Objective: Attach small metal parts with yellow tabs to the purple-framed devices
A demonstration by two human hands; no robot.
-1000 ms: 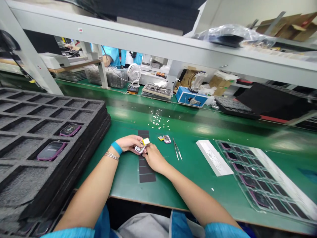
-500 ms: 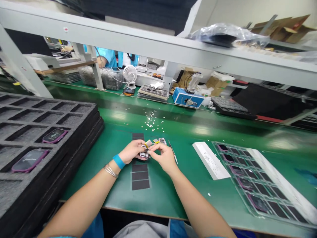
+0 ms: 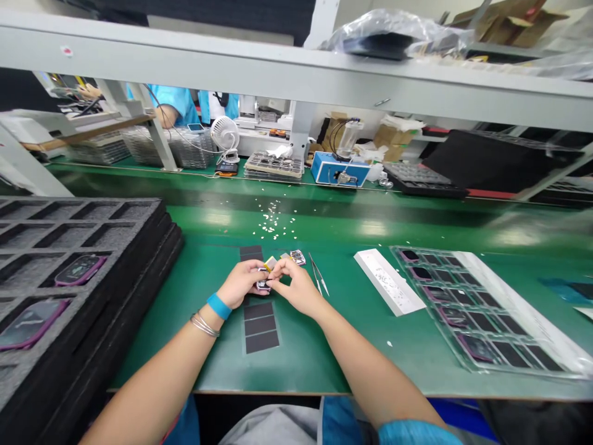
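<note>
My left hand point(image 3: 241, 282) and my right hand point(image 3: 296, 287) meet over the green bench, both pinched on one small silver device part point(image 3: 264, 283) with a yellow-edged piece point(image 3: 271, 262) sticking up from it. Under the hands lies a strip of dark rectangular pads point(image 3: 259, 321). A second small part point(image 3: 297, 256) sits just beyond my right hand, and tweezers point(image 3: 319, 276) lie to its right.
Stacked black foam trays point(image 3: 115, 232) at the left hold purple-rimmed devices point(image 3: 79, 270). At the right lie a white strip point(image 3: 388, 281) and a clear tray of dark screens point(image 3: 467, 309). White scraps point(image 3: 273, 224) dot the belt. A person in blue point(image 3: 178, 105) works beyond the shelf frame.
My right fingers lifted off the part and came back down onto it. The view has swung a little, so everything on the bench sits further left.
</note>
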